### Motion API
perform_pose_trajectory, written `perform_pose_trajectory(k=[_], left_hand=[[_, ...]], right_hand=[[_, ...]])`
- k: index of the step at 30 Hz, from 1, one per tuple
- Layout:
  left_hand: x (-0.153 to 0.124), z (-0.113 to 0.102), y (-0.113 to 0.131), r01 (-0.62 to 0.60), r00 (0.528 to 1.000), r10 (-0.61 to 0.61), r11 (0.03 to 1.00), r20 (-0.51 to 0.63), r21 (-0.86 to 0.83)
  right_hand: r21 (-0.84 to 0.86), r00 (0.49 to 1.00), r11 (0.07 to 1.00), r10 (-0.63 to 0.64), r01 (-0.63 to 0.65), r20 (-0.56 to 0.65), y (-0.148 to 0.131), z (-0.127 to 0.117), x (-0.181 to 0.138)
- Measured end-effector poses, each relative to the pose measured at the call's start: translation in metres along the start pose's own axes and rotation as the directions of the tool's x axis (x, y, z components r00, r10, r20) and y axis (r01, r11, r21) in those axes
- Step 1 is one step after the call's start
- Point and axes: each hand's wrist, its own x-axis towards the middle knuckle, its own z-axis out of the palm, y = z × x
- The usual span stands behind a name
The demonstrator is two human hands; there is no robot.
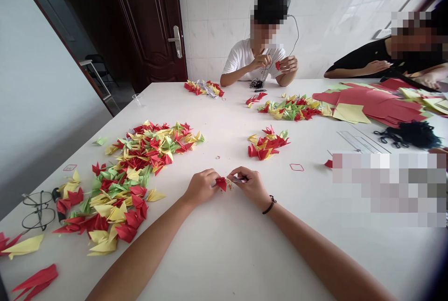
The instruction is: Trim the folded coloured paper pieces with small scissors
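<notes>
Near the middle of the table, my left hand (204,186) pinches a small folded red paper crane (221,183) by its left side. Just to the right is my right hand (249,185), its fingers closed around a small, flat, greyish tool (239,179) whose kind I cannot make out. The thumb and forefinger tips point toward the crane. Small brownish-yellow bits (229,184) lie on the table between the two hands. Left of my hands spreads a large heap of red, yellow and green folded cranes (121,193). A smaller crane pile (268,143) sits beyond my right hand.
Glasses (38,210) lie at the left edge. At the far side sits a person in white (257,53), holding a red piece; another person in black (371,58) leans in at right. Red paper sheets (378,102), black cord (416,134) and a clear ruler (360,142) lie right.
</notes>
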Motion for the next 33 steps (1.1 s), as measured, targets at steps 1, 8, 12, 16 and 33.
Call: perform_pose_trajectory(k=[1,8,12,16,33], left_hand=[[-0.0005,0.0015,0.0,-0.022,1.0,0.022,1.0,0.005,0.013],[-0.0007,0.0007,0.0047,0.003,1.0,-0.003,1.0,0.014,-0.009],[0.0,-0.0019,0.0068,0.069,0.997,-0.066,0.996,0.041,-0.056],[-0.0003,-0.0008,0.0048,0.068,0.996,-0.064,0.995,0.068,-0.068],[0.0003,-0.0017,0.0075,0.126,0.99,-0.117,0.984,0.072,-0.126]], right_hand=[[-0.009,0.999,1.0,-0.013,0.014,0.032,0.0,0.0004,0.0002],[-0.144,0.984,0.974,-0.166,0.174,0.067,0.0012,0.0019,-0.004],[-0.182,0.95,0.933,-0.302,0.311,0.073,0.0015,0.0021,-0.0063],[-0.17,0.932,0.923,-0.317,0.346,0.177,0.0019,0.0027,-0.0056],[-0.266,0.953,0.915,-0.292,0.304,0.085,0.0012,0.0003,-0.0067]])
